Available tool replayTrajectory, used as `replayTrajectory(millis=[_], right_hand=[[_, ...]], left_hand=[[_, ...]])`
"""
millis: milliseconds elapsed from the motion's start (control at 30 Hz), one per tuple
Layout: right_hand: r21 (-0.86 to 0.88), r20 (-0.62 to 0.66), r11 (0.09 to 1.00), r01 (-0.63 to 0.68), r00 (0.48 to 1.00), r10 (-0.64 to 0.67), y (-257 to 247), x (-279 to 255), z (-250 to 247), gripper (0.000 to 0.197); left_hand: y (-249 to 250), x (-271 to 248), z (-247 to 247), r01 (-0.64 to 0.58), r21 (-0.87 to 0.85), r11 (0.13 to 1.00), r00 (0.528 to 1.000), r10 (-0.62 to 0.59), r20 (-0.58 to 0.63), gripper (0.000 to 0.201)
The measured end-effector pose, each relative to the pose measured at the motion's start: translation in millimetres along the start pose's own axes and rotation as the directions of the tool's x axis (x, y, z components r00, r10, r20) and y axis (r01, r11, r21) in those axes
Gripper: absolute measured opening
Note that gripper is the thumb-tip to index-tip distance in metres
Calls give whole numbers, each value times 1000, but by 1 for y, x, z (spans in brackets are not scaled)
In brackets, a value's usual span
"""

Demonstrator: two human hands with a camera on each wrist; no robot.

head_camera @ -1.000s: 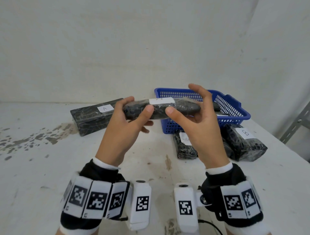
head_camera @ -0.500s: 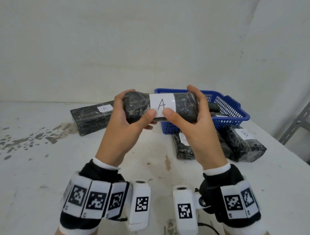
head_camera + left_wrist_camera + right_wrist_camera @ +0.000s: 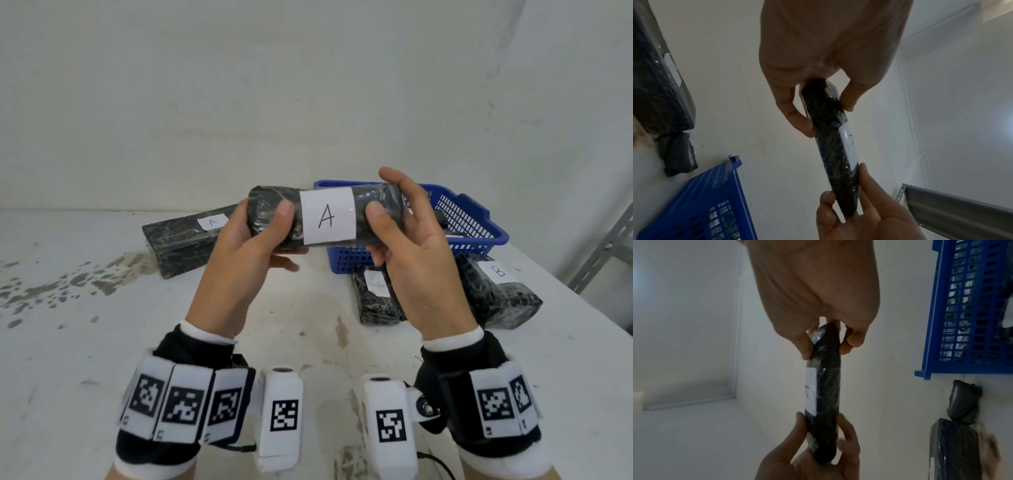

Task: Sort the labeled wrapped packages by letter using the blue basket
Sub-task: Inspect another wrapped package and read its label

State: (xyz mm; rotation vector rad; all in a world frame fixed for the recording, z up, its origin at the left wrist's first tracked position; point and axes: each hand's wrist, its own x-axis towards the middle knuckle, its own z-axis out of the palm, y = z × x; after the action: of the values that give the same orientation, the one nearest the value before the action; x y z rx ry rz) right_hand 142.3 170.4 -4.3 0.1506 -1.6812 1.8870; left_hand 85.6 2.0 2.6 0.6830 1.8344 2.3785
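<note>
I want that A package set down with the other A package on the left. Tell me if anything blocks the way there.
Nothing visible does. Both hands, left hand and right hand, hold the held A package above the table. The other A package lies to the left, with bare tabletop in front of it. The blue basket and B package sit off to the right.

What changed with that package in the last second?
Both hands, left hand and right hand, rolled the held package toward the camera, so its A label now faces the person. Their grip stayed. The blue basket and the packages on the table did not move.
</note>
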Motion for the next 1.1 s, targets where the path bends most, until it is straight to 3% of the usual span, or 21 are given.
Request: replayTrajectory(millis=[167, 333, 600, 733, 1100], right_hand=[[38, -15, 999, -26, 1000, 27, -1, 1, 0, 42], [-11, -48, 999, -48, 998, 48, -2, -1, 0, 22], [-107, -92, 994, -14, 996, 4, 3, -2, 3, 9], [-139, -102, 990, -1, 995, -13, 5, -3, 5, 15], [-193, -109, 981, 32, 993, -53, 3, -8, 11, 61]], left_hand=[[2, 2, -4, 0, -7, 1000, 999, -1, -34, 28], [2, 2, -1, 26, -44, 999, 1000, -26, -17, 32], [-2, -1, 6, 11, 28, 1000, 998, -9, -55, 13], [-6, -2, 8, -15, 65, 998, 996, 20, -82, 12], [-8, -1, 6, -81, 73, 994, 996, 84, -35, 19]])
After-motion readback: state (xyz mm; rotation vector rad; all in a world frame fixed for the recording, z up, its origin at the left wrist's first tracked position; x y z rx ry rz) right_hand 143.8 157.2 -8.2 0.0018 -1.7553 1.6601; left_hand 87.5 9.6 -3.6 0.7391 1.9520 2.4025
